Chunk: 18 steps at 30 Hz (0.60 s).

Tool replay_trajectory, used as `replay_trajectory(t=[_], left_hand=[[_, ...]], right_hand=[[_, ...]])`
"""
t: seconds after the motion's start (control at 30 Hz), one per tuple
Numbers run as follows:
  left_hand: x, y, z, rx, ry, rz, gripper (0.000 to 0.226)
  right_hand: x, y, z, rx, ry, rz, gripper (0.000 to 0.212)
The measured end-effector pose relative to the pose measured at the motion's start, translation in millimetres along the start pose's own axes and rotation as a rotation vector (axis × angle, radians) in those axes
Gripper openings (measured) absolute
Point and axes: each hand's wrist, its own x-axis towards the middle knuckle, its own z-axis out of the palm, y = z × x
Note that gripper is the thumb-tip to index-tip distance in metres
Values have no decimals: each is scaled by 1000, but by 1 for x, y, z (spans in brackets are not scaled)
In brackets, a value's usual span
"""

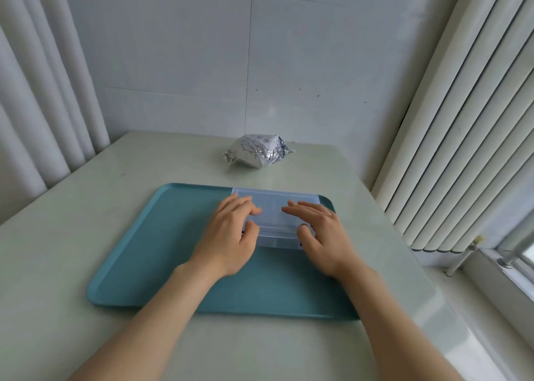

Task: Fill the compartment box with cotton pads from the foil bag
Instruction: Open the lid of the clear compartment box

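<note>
A pale, smooth worktop [72, 236] carries a teal tray [173, 250] with rounded corners. Slatted blinds [462, 120] hang at 3 o'clock, pleated curtains [37, 106] at 9. The clear plastic box [274, 207] lies at the tray's far edge. The left hand [228, 236] curls over its left end, and the right hand [320, 233] rests straight-fingered on the lid. The crinkled foil bag [257, 150] sits beyond at 12 o'clock.
</note>
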Motion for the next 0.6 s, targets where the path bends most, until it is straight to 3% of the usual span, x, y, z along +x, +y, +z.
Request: replay_trajectory(t=[0.07,0.3,0.4,0.6], left_hand=[[0,-3,0,-49,-36,-21,39],[-1,1,-4,-116,-77,-42,65],[-2,3,-3,-95,-83,-44,70],[-5,6,-4,-82,-86,-54,73]], right_hand=[[2,0,0,12,-12,-5,65],[2,-24,7,-215,4,124,67],[0,-28,6,-160,20,210,70],[-8,-20,0,-116,-47,170,70]])
